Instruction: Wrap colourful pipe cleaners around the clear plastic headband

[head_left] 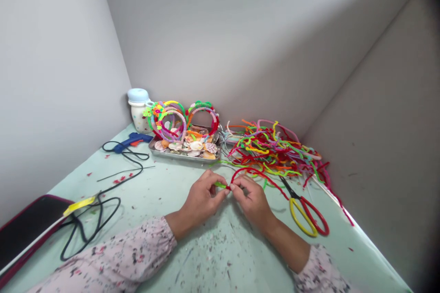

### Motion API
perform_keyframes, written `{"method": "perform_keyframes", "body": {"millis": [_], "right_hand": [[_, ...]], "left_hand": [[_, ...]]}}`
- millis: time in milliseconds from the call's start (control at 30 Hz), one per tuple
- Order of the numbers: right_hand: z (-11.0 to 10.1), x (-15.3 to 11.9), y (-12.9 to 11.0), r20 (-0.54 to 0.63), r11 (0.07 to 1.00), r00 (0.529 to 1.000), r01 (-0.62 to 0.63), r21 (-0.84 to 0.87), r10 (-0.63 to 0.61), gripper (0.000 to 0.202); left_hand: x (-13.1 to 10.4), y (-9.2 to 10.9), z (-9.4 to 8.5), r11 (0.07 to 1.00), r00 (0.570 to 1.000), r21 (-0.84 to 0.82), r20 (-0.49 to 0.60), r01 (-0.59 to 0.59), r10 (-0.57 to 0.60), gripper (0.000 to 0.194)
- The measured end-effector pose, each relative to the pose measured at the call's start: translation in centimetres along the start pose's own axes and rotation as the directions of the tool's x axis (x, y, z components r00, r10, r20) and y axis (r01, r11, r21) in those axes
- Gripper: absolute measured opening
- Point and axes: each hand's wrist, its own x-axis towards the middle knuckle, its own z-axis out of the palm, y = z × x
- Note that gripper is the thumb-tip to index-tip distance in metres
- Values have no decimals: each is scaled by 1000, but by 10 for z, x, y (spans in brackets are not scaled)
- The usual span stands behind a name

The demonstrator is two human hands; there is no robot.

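In the middle of the table, my two hands meet fingertip to fingertip. My left hand pinches a short bright green fuzzy piece that looks like pipe cleaner. The fingers of my right hand are closed on a red pipe cleaner, whose long free end arches up and away to the right. Red and green touch between the fingertips; how they join is hidden by my fingers. Just right of my right hand lie scissors with one yellow and one red handle, their blades pointing away.
A tangled heap of colourful pipe cleaners lies at the back right. Behind my hands, a metal tray holds seashells, with wrapped headbands on top. A blue glue gun, white jar, black cord and dark tablet are leftward.
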Motion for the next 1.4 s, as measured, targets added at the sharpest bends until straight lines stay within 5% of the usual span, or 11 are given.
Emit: {"method": "perform_keyframes", "body": {"millis": [1400], "right_hand": [[0, 0, 4, 35, 995, 996, -78, 58, 76, 25]], "left_hand": [[0, -2, 1, 1000, 999, -7, 39, 1, -1, 9]]}}
